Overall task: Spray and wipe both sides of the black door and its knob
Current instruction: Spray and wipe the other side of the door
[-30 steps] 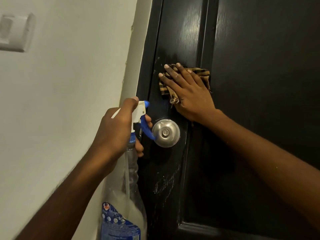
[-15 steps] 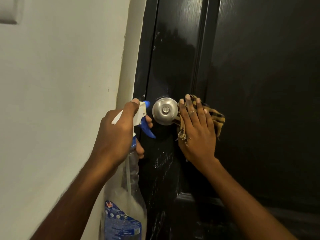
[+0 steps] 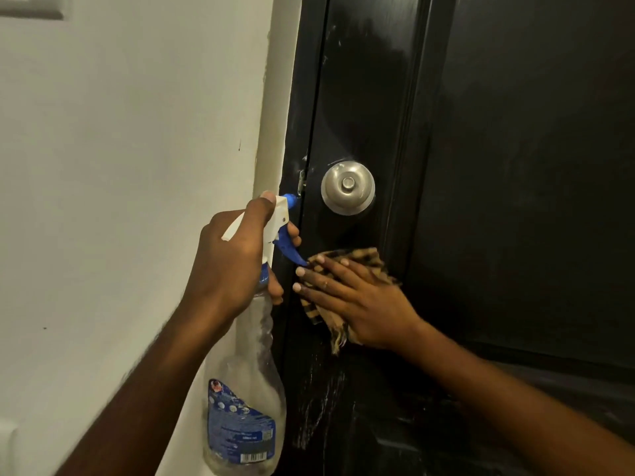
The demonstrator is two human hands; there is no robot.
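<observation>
The black door (image 3: 515, 166) fills the right of the view, shut against its frame, with a round silver knob (image 3: 347, 187) near its left edge. My right hand (image 3: 364, 300) presses a tan and black checked cloth (image 3: 357, 262) flat on the door just below the knob, fingers straight. My left hand (image 3: 233, 266) grips the neck of a clear spray bottle (image 3: 245, 407) with a white and blue trigger head, held upright beside the door's edge, nozzle level with the knob. White smears mark the door below the cloth.
A pale wall (image 3: 120, 201) runs along the left, with a cream door frame strip (image 3: 275, 115) beside the door. Part of a light switch plate (image 3: 32, 6) shows at the top left corner.
My right hand has carried the cloth down the door, from above the knob, past its right side, to below it. My left hand has kept the bottle beside the door's edge.
</observation>
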